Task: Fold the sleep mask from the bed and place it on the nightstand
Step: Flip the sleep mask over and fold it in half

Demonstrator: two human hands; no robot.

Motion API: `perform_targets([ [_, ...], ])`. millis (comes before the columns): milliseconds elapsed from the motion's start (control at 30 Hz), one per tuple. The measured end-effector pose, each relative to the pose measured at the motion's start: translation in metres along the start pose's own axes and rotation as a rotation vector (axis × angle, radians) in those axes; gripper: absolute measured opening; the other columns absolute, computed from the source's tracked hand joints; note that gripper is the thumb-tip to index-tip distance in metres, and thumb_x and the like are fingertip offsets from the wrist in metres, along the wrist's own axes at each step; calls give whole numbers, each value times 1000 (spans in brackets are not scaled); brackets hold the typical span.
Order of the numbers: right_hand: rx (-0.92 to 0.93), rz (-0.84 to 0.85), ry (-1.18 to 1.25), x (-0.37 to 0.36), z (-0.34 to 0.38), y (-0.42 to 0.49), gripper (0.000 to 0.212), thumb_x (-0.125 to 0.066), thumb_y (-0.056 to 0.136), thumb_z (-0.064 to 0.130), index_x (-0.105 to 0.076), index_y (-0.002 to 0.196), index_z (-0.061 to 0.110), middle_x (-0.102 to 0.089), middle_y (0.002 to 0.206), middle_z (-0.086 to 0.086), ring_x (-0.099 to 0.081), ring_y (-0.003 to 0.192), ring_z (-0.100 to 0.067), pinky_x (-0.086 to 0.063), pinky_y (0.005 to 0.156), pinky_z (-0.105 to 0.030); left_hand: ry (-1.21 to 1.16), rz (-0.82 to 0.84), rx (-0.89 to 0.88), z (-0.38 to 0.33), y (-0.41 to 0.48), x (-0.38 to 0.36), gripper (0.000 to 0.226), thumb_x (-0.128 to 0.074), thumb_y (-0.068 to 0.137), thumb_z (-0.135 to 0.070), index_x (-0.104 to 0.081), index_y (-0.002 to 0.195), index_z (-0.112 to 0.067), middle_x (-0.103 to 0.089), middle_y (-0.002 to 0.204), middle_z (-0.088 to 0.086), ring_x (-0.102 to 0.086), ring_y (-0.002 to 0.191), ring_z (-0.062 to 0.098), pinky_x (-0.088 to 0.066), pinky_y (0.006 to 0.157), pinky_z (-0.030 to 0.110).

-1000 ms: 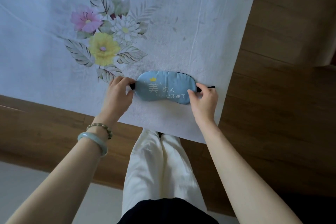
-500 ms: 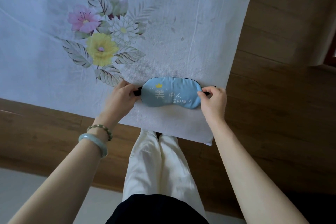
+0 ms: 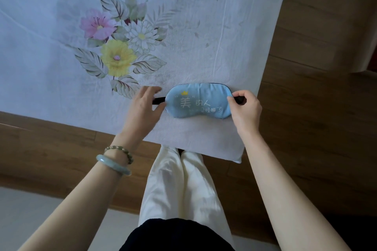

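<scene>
At the near corner of the bed, on the pale floral sheet, we find our sleep mask lying flat with its printed blue face up, close to both the foot edge and the right edge of the mattress. No nightstand shows in this view.

Starting at the left, our left hand hovers over the mask's left end with the fingers spread and loose, gripping nothing; the thumb points toward the blue edge, and we cannot tell whether it touches. The black strap pokes out between that hand and the mask. Two bracelets sit on the left wrist.

In the middle, the mask looks to us like a thin padded satin piece: very light, soft and floppy, and probably slick. We judge it will fold easily across its narrow centre, but a fold in satin may spring open or slide unless pinched. It is not fragile.

On the right, our right hand is closed in a pinch, thumb and forefinger on the mask's right end where the strap joins it.

The best holds, we think, are these two ends, at the strap joints, so that one side can be carried over onto the other and the strap tucked inside.
</scene>
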State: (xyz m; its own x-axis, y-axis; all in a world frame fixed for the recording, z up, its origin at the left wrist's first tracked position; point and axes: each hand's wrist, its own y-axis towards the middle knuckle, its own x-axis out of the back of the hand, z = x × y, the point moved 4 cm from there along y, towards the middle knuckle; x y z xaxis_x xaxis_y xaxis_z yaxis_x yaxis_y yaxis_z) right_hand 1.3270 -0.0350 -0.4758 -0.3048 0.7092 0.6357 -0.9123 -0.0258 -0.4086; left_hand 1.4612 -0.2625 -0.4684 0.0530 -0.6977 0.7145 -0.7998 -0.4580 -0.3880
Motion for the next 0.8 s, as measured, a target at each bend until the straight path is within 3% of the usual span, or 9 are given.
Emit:
perform_targets([
  [133, 45, 32, 125, 8, 33, -26, 17, -63, 76, 9, -59, 89, 19, -59, 82, 17, -56, 76, 7, -45, 67, -11, -444, 173, 107, -54, -24, -16, 22, -59, 92, -20, -65, 113, -16, -66, 107, -7, -65, 100, 11, -49, 85, 13],
  [233, 128, 83, 192, 11, 66, -55, 21, -67, 76, 9, -59, 95, 13, -59, 84, 16, -58, 78, 3, -47, 69, -14, -794, 256, 233, -84, -37, -15, 21, -54, 95, -25, -62, 113, -20, -66, 113, -4, -61, 113, 14, -48, 99, 29],
  [367, 249, 166, 272, 15, 110, -97, 35, -71, 76, 9, -54, 107, 12, -63, 80, 1, -62, 77, -8, -50, 71, -20, -1082, 298, 246, -99, -49, 16, 48, -56, 86, -43, -59, 124, -12, -66, 122, 10, -63, 114, 20, -52, 92, 32],
  [467, 347, 374, 285, 12, 132, -116, 55, -70, 77, 7, -45, 126, 14, -64, 94, 2, -63, 92, -9, -51, 81, -22, -1175, 311, 159, -100, -52, 40, 36, -62, 84, -35, -64, 115, -15, -72, 103, 4, -68, 99, 18, -52, 78, 25],
  [567, 378, 572, 364, 7, 140, -127, 67, -62, 77, 3, -36, 136, 19, -59, 114, 1, -59, 109, -10, -47, 94, -23, -1158, 197, 222, -90, -47, 49, 16, -64, 86, -18, -69, 101, -18, -72, 86, 0, -70, 85, 16, -54, 71, 25],
  [633, 300, 456, 487, 15, 133, -118, 58, -56, 77, 3, -44, 130, 23, -60, 115, 0, -61, 105, -9, -49, 90, -23, -1146, 150, 256, -84, -44, 50, 19, -57, 89, -13, -72, 96, -21, -74, 86, -2, -71, 86, 14, -56, 72, 25],
  [700, 146, 214, 557, 27, 112, -97, 41, -55, 79, 6, -55, 114, 25, -61, 107, 3, -62, 94, -6, -50, 82, -20, -1098, 98, 253, -80, -40, 51, 21, -56, 87, -14, -74, 91, -25, -75, 84, -7, -71, 86, 9, -55, 71, 23],
  [767, -144, 73, 581, 29, 79, -72, 29, -56, 81, 7, -59, 108, 17, -61, 101, 3, -60, 91, -9, -49, 76, -19, -1048, 74, 223, -78, -38, 52, 23, -56, 86, -14, -75, 87, -28, -74, 81, -11, -70, 84, 6, -54, 69, 20],
  [800, -333, 90, 620, 23, 60, -62, 26, -57, 84, 9, -59, 109, 12, -59, 102, -1, -59, 93, -13, -49, 77, -21, -1035, 73, 208, -78, -38, 51, 24, -56, 86, -14, -75, 85, -29, -74, 79, -12, -70, 83, 5, -54, 69, 20],
])
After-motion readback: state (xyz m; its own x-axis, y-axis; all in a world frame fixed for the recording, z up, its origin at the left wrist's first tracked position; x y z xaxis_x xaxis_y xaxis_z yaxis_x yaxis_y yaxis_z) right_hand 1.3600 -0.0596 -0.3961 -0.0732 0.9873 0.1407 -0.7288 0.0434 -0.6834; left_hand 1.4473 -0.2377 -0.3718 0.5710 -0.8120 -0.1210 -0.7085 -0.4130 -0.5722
